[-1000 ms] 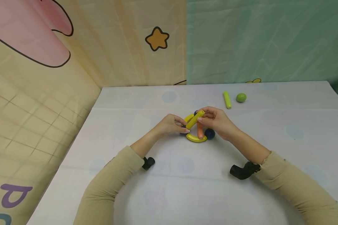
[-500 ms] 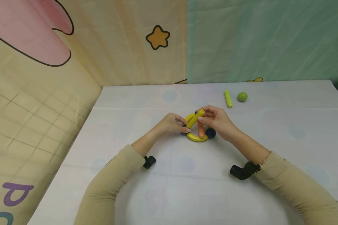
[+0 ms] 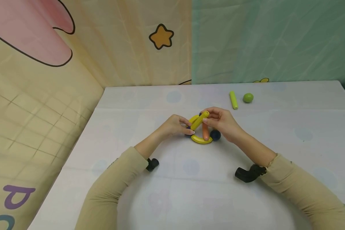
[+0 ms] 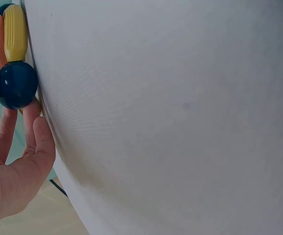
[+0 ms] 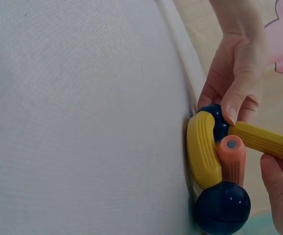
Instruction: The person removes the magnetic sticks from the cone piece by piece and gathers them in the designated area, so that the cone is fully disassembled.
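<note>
Dark blue balls and curved yellow rods form a ring-like toy assembly on the table. My left hand (image 3: pixel 174 125) pinches the ball (image 4: pixel 17 84) at its left side between thumb and fingers. A straight yellow rod (image 3: pixel 199 120) rises slantwise from that ball, its lower end against it. Near the rod's raised end, my right hand (image 3: pixel 222 124) pinches it between thumb and fingers. The front curved yellow rod (image 5: pixel 203 149) runs to another blue ball (image 5: pixel 222 208) at the right. Beside it leans an orange rod (image 5: pixel 233 159) with a grey disc at its end. My right hand partly hides the rear ball.
Farther back on the white table (image 3: pixel 172 198) lie a lime-green rod (image 3: pixel 233 100) and a green ball (image 3: pixel 248 97). Printed cloth (image 3: pixel 126 48) hangs behind and at the left. Black fittings (image 3: pixel 250 173) stick out at both wrists.
The head view has shifted slightly, so the scene sits a little higher in it. Both hands keep their grips, and the toy pieces stay in the same arrangement.
</note>
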The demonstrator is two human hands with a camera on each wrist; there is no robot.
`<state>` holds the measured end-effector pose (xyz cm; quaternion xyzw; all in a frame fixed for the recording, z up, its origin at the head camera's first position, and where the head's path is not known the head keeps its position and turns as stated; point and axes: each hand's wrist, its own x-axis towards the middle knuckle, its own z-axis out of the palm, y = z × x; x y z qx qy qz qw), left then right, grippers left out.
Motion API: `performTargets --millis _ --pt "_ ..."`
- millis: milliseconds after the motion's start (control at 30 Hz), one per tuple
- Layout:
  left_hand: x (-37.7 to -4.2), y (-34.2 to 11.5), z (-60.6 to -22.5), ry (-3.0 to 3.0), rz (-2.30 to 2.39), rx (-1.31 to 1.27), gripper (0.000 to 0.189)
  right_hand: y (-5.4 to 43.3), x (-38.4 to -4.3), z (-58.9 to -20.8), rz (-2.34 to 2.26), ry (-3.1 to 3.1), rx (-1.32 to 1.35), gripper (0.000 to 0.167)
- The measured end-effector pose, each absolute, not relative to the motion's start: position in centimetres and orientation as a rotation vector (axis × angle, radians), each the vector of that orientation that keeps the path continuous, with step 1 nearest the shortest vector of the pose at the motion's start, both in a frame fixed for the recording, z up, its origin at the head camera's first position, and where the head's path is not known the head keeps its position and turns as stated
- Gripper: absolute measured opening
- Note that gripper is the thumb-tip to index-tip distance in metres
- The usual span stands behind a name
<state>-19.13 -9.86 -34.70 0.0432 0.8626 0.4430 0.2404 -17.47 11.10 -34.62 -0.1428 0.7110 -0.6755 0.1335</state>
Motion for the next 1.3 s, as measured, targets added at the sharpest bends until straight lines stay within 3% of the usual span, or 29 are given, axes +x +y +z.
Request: performTargets --millis 733,1033,1300 --pt "-19.2 -9.8 -34.7 2.353 1.212 0.103 0.031 11.1 -17.4 -34.7 -1.952 2.073 -0.397 0.033" --pt "-19.1 -9.7 -34.4 2.382 1.173 0.119 0.024 13.9 -18.3 -30.1 -2.403 1.783 -0.447 0.021" --pt "-19.2 -9.6 -34.5 2.380 1.163 0.096 0.025 16.0 -18.3 -29.2 -2.369 1.798 -0.415 0.019"
